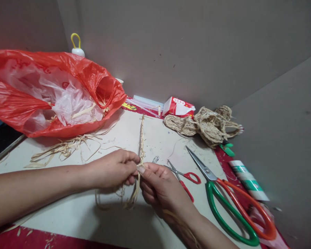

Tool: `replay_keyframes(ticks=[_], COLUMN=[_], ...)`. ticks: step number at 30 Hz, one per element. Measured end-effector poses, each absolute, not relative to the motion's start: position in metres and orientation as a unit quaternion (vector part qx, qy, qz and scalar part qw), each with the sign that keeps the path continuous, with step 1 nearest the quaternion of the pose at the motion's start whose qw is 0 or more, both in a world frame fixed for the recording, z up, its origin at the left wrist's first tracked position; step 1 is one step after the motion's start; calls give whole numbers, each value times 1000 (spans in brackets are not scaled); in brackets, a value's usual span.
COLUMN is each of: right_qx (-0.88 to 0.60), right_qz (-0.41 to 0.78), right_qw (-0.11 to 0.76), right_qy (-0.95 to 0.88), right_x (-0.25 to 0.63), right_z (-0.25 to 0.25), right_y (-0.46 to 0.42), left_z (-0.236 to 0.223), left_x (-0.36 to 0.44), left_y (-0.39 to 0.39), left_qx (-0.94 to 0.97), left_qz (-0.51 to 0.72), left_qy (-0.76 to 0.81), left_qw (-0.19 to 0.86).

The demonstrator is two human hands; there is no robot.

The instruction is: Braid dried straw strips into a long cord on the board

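A thin braid of straw-coloured fibre point(141, 138) runs from the back of the white board down to my two hands. My left hand point(119, 168) is closed on the braid's lower end from the left side. From the right, my right hand point(158, 180) pinches the same end, its thumb on top and its fingertips meeting those of the left. Loose fibre strands point(133, 197) hang below the fingers. Another strand trails under my right wrist. Small red-handled scissors point(184, 175) lie just beyond my right hand, partly hidden by it.
Large scissors point(209, 176) with green and orange handles lie at the right. A red plastic bag point(67, 129) sits at the left, loose fibres point(64, 148) before it. Coiled braids point(207, 126) and a tissue pack point(178, 106) stand at the back, near the grey wall.
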State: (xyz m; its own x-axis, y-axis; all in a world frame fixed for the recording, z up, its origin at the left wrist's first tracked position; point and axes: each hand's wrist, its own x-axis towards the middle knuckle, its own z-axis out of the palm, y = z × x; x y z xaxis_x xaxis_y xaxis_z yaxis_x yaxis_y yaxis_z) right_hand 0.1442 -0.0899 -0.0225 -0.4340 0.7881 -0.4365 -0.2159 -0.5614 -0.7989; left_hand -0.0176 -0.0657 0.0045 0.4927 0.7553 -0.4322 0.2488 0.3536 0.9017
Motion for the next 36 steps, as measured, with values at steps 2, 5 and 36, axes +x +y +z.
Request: replay_keyframes(ticks=[2,5,36], right_qx=[-420,-420,-562], right_qz=[780,784,283], right_qw=[316,308,62], right_qy=[-339,-338,-775], right_x=[145,148,163], right_z=[-22,-20,-9], right_y=[-89,-89,-92], left_z=[-2,-6,-7], left_x=[-14,-14,-11], left_y=[-69,-70,-61], left_qx=[545,590,550], left_qz=[177,192,166], left_qy=[442,430,457], left_qw=[690,656,679])
